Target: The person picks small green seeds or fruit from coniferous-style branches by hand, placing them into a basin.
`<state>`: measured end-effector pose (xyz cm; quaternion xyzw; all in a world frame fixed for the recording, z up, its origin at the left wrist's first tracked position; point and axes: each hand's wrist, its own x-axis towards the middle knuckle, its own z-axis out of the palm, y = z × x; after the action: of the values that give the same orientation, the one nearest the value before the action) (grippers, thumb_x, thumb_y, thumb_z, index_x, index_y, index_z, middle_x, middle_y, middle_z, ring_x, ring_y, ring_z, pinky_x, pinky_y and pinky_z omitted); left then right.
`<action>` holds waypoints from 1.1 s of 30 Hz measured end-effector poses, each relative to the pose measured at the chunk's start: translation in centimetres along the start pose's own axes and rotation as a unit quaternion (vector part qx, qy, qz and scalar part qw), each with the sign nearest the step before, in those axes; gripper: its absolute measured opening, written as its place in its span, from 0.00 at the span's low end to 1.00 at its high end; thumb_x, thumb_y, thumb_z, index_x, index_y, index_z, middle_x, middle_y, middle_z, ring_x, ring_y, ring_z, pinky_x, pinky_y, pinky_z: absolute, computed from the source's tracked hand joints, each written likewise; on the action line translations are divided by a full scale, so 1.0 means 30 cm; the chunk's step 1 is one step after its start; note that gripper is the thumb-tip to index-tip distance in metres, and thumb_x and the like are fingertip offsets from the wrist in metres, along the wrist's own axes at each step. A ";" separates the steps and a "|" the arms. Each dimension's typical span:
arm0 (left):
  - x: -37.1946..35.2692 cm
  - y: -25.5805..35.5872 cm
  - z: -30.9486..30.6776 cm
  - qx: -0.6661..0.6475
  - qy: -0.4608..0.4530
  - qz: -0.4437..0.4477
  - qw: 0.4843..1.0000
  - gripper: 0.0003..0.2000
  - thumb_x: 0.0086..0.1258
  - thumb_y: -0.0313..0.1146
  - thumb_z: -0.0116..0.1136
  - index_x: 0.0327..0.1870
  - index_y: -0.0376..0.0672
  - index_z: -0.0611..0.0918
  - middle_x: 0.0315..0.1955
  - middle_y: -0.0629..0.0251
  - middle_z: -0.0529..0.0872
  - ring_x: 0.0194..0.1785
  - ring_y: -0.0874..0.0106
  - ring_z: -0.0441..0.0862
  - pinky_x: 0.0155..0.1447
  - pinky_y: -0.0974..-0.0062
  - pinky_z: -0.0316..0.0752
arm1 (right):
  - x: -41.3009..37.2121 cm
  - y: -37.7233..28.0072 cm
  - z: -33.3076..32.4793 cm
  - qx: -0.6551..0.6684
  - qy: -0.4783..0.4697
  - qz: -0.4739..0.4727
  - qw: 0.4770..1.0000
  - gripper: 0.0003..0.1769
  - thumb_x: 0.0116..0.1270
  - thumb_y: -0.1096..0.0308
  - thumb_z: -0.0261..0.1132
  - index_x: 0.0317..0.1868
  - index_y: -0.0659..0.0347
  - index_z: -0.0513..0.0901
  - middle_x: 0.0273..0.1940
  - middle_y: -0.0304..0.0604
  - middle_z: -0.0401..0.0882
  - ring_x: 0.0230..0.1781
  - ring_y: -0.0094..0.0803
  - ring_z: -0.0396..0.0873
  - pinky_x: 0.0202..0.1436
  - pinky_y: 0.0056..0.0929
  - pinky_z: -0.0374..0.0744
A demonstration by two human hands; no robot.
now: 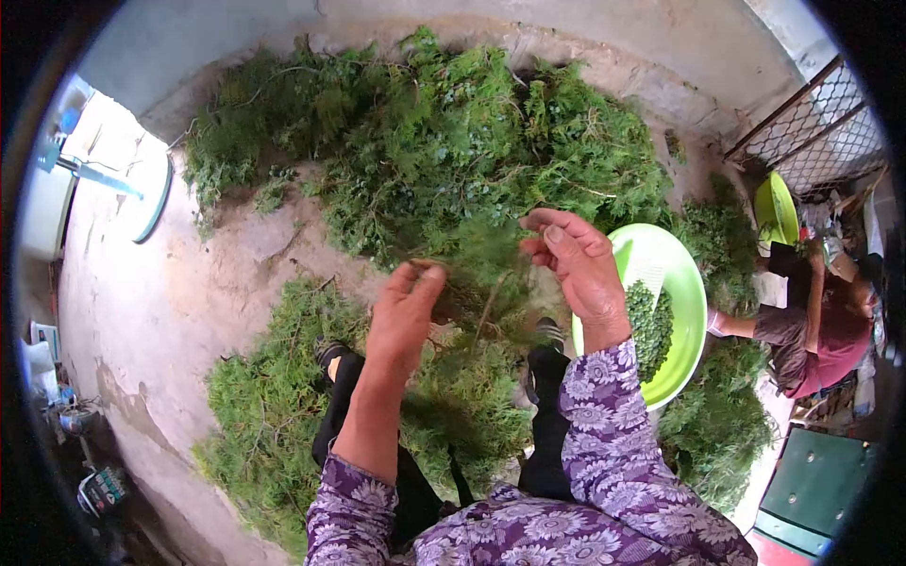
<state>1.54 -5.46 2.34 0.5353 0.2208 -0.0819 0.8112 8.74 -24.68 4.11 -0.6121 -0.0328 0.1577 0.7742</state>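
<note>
My left hand [406, 316] pinches the stem end of a leafy evergreen sprig [486, 269], which is smeared by motion between my hands. My right hand [583, 269] is raised at the sprig's right side, thumb and fingers drawn together; whatever lies between them is too small to make out. Just right of it, partly behind my right wrist, is a light green plastic basin [694, 311] with a pile of small round green cones or berries [651, 330] inside. Cut evergreen branches [472, 123] cover the ground in front of me, with more branches [269, 377] around my feet.
Another person [821, 321] sits at the right, near a second green basin [776, 209] and a metal mesh gate [812, 132]. A dark green box [813, 491] stands lower right. At the left is a round-based stand [151, 198]; a concrete wall [528, 28] closes the far side.
</note>
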 end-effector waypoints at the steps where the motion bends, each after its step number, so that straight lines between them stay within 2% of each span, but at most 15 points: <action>1: 0.016 -0.008 -0.014 -0.004 0.034 0.013 0.999 0.08 0.65 0.33 0.51 0.39 0.40 0.74 0.30 0.71 0.76 0.31 0.80 0.73 0.31 0.81 0.70 | 0.006 0.007 -0.010 -0.007 0.007 0.013 1.000 0.16 0.61 0.66 0.59 0.48 0.65 0.74 0.42 0.41 0.77 0.37 0.25 0.76 0.40 0.19 0.73; 4: 0.042 -0.018 -0.039 -0.111 0.056 0.033 0.992 0.08 0.64 0.34 0.52 0.40 0.41 0.74 0.32 0.70 0.77 0.31 0.79 0.74 0.31 0.78 0.72 | 0.013 0.012 -0.032 -0.106 -0.007 -0.011 0.994 0.18 0.56 0.66 0.64 0.47 0.64 0.75 0.41 0.40 0.77 0.37 0.23 0.75 0.40 0.19 0.72; 9: 0.065 -0.025 -0.023 -0.133 0.084 0.030 0.987 0.09 0.65 0.34 0.49 0.42 0.42 0.72 0.31 0.68 0.78 0.31 0.73 0.77 0.29 0.72 0.74 | -0.004 0.015 -0.016 -0.122 0.016 -0.011 0.992 0.17 0.50 0.65 0.69 0.40 0.62 0.79 0.34 0.34 0.77 0.31 0.17 0.72 0.36 0.17 0.73; 11: 0.080 -0.046 -0.024 -0.150 0.083 0.007 0.985 0.08 0.65 0.34 0.49 0.41 0.43 0.72 0.31 0.68 0.78 0.32 0.72 0.78 0.29 0.71 0.75 | -0.027 0.019 0.044 -0.281 -0.017 -0.028 0.959 0.18 0.46 0.62 0.70 0.36 0.62 0.79 0.30 0.38 0.76 0.27 0.22 0.73 0.31 0.21 0.73; 12: 0.079 -0.045 -0.013 -0.147 0.082 0.006 0.986 0.08 0.65 0.34 0.49 0.41 0.43 0.72 0.31 0.68 0.78 0.32 0.72 0.78 0.29 0.71 0.75 | -0.031 0.021 0.062 -0.279 -0.015 -0.028 0.960 0.18 0.46 0.62 0.70 0.36 0.62 0.79 0.30 0.38 0.76 0.27 0.22 0.73 0.31 0.21 0.73; 14: 0.072 -0.040 0.021 -0.135 0.097 -0.012 0.986 0.09 0.63 0.36 0.52 0.40 0.43 0.72 0.29 0.69 0.77 0.28 0.76 0.75 0.27 0.76 0.73 | -0.035 0.025 0.090 -0.409 -0.041 -0.079 0.908 0.19 0.44 0.61 0.70 0.35 0.64 0.78 0.27 0.43 0.74 0.24 0.30 0.72 0.28 0.26 0.71; 16: 0.068 -0.041 0.035 -0.137 0.095 -0.017 0.986 0.09 0.63 0.36 0.53 0.40 0.44 0.72 0.29 0.69 0.77 0.28 0.76 0.75 0.26 0.76 0.73 | -0.015 0.080 0.083 -0.382 -0.032 -0.116 0.916 0.17 0.45 0.63 0.67 0.33 0.64 0.78 0.25 0.46 0.73 0.23 0.36 0.72 0.27 0.29 0.70; 18: 0.071 -0.042 0.027 -0.141 0.093 -0.020 0.985 0.09 0.63 0.36 0.53 0.40 0.44 0.72 0.29 0.70 0.77 0.27 0.76 0.75 0.25 0.76 0.73 | 0.006 0.085 0.073 -0.368 -0.021 -0.135 0.920 0.11 0.50 0.68 0.66 0.31 0.65 0.78 0.24 0.37 0.74 0.22 0.20 0.71 0.28 0.18 0.71; 19: 0.077 -0.045 0.008 -0.146 0.098 -0.004 0.984 0.09 0.63 0.36 0.53 0.40 0.44 0.72 0.29 0.70 0.77 0.26 0.76 0.75 0.25 0.75 0.73 | 0.011 0.070 0.067 -0.369 -0.019 -0.136 0.919 0.11 0.50 0.68 0.66 0.31 0.65 0.78 0.24 0.37 0.74 0.22 0.20 0.71 0.28 0.18 0.71; 21: 0.073 -0.022 -0.009 -0.151 0.112 0.027 0.982 0.08 0.62 0.36 0.54 0.38 0.44 0.73 0.27 0.70 0.77 0.25 0.77 0.75 0.24 0.75 0.73 | 0.015 0.021 0.040 -0.240 -0.016 -0.021 0.970 0.07 0.54 0.70 0.62 0.32 0.65 0.78 0.23 0.34 0.74 0.22 0.19 0.70 0.28 0.17 0.70; 22: 0.064 -0.006 -0.015 -0.153 0.110 0.027 0.982 0.08 0.62 0.36 0.54 0.38 0.44 0.73 0.27 0.70 0.77 0.25 0.77 0.75 0.24 0.75 0.73 | 0.021 0.016 0.021 -0.242 -0.015 -0.021 0.970 0.07 0.54 0.70 0.62 0.32 0.65 0.78 0.23 0.34 0.74 0.22 0.19 0.70 0.28 0.17 0.70; 25: 0.060 0.014 -0.073 -0.163 0.171 0.047 0.971 0.06 0.63 0.35 0.53 0.36 0.45 0.73 0.24 0.70 0.76 0.23 0.75 0.74 0.23 0.76 0.72 | 0.023 -0.006 -0.040 -0.082 0.043 0.034 0.995 0.05 0.59 0.72 0.59 0.34 0.63 0.78 0.26 0.34 0.76 0.23 0.17 0.70 0.27 0.16 0.70; 26: 0.060 0.019 -0.093 -0.165 0.167 0.046 0.971 0.06 0.63 0.35 0.53 0.36 0.45 0.73 0.24 0.70 0.76 0.23 0.75 0.74 0.23 0.76 0.72 | 0.024 -0.011 -0.059 -0.085 0.046 0.033 0.995 0.05 0.59 0.72 0.59 0.34 0.63 0.78 0.26 0.34 0.76 0.23 0.17 0.70 0.27 0.16 0.70; 28: 0.057 0.029 -0.129 -0.202 0.224 0.065 0.951 0.07 0.63 0.35 0.53 0.36 0.45 0.72 0.23 0.69 0.76 0.21 0.74 0.73 0.23 0.76 0.70 | 0.029 -0.012 -0.093 0.055 0.045 0.042 0.997 0.06 0.58 0.71 0.60 0.35 0.61 0.78 0.28 0.34 0.76 0.22 0.17 0.70 0.26 0.16 0.70; 33: 0.027 0.050 -0.138 -0.154 0.215 0.125 0.956 0.07 0.61 0.31 0.54 0.39 0.45 0.72 0.25 0.71 0.75 0.25 0.75 0.73 0.26 0.79 0.69 | 0.027 -0.021 -0.096 0.154 0.040 0.029 0.987 0.05 0.58 0.71 0.61 0.33 0.62 0.77 0.27 0.34 0.75 0.22 0.18 0.70 0.26 0.18 0.71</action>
<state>1.70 -1.00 1.87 0.4322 0.3311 0.1718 0.8210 10.33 -27.28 3.88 -0.4919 0.0405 0.1586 0.8551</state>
